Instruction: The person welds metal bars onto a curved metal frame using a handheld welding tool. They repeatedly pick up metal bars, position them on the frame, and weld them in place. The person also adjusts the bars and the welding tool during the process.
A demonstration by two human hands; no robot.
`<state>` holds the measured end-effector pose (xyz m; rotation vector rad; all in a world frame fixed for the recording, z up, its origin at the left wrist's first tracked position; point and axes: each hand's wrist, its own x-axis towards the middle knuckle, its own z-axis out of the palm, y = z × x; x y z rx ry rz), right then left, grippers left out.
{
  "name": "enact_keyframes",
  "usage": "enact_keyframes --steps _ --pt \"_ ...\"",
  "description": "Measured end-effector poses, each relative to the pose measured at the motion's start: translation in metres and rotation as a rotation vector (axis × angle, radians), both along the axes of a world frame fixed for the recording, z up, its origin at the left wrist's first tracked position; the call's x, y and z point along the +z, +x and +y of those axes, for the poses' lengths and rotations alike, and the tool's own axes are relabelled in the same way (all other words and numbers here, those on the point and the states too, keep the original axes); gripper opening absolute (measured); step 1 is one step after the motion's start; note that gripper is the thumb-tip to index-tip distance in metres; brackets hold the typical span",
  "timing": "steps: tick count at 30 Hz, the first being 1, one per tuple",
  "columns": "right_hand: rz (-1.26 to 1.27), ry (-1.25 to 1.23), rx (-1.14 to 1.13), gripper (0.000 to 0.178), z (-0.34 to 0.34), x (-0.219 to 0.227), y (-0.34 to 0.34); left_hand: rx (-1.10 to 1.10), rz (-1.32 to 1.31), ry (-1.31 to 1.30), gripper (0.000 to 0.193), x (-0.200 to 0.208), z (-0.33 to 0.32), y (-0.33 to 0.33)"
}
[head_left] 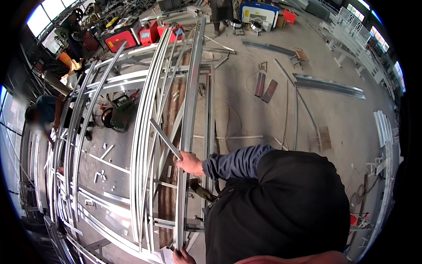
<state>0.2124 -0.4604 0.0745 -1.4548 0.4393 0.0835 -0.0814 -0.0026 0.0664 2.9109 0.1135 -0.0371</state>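
My right hand [191, 163], at the end of a blue sleeve, is closed around the lower end of a short metal tube [163, 137]. The tube slants up and to the left over a bundle of long silvery profiles [147, 105]. Directly under that hand runs a wide long metal rail [190, 105]. At the bottom edge, my left hand [183, 256] shows only in part, its fingers curled at the near end of the rail. An olive-brown cloth-like thing [201, 190] hangs between the rail and my black vest [281, 207].
At the far left a co-worker [46, 112] bends over more metal profiles. A wire-feeder-like machine [121, 114] stands under the frame. Small offcuts [101, 176] lie on the floor. To the right are long channels [329, 86], two brown boards [266, 88] and a trailing cable [248, 83].
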Motion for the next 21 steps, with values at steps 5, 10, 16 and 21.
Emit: enact_keyframes --steps 5,10,16,21 --pt "0.012 0.034 -0.008 0.018 -0.031 0.020 0.042 -0.185 0.024 0.086 0.037 0.004 -0.010 0.039" --pt "-0.020 0.072 -0.037 0.022 -0.065 -0.010 0.085 0.121 0.004 -0.059 0.035 0.042 -0.070 0.097" --pt "0.041 0.059 -0.061 0.023 -0.102 -0.020 0.129 0.110 -0.072 -0.030 0.037 0.038 -0.104 0.142" --pt "0.068 -0.052 -0.078 0.030 -0.144 -0.044 0.164 0.015 -0.037 -0.082 0.038 0.038 -0.146 0.191"
